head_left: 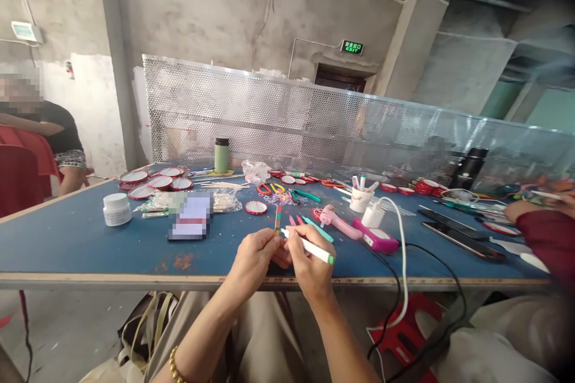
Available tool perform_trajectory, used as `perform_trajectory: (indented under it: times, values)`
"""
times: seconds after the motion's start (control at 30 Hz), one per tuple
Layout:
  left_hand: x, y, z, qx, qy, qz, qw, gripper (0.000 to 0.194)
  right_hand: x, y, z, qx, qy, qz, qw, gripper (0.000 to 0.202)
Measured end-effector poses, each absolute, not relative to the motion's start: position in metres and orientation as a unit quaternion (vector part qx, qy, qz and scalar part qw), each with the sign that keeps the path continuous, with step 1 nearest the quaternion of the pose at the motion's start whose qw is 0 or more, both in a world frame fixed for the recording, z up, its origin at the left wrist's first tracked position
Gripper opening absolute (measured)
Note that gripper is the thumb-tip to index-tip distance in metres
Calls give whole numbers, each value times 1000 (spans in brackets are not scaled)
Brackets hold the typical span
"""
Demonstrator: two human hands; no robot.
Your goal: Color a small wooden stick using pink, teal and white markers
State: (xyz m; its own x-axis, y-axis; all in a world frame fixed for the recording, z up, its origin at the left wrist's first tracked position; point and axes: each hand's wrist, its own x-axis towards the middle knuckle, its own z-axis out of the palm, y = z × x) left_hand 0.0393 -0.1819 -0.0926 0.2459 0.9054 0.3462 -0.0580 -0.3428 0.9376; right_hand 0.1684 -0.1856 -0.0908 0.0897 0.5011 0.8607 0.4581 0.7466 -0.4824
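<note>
Near the table's front edge, my left hand (257,254) is closed around a narrow flat stick (277,219) with red and green bands, held upright. My right hand (311,260) grips a white marker pen (317,249) with a green end, its tip pointed at the stick's lower part. Fingers of both hands nearly meet there, and whether the tip touches the stick cannot be made out. Just beyond the hands lie pink and teal pens (318,230) and a small round red-rimmed disc (256,207).
Left are a phone (191,215), a white jar (117,210) and red-rimmed discs (159,182). A green bottle (221,155) stands behind. Rightward sit pliers (306,197), a pen cup (360,198), a pink handheld device (339,222), cables and dark phones (460,240). A co-worker's sleeve (543,233) reaches in.
</note>
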Motion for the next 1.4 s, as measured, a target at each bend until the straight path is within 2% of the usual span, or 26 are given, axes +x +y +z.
perform_trajectory:
  times: [1.4]
  values:
    - [40, -182, -94, 644, 331, 517, 456, 30, 168, -188, -92, -343, -678, 13, 650, 21]
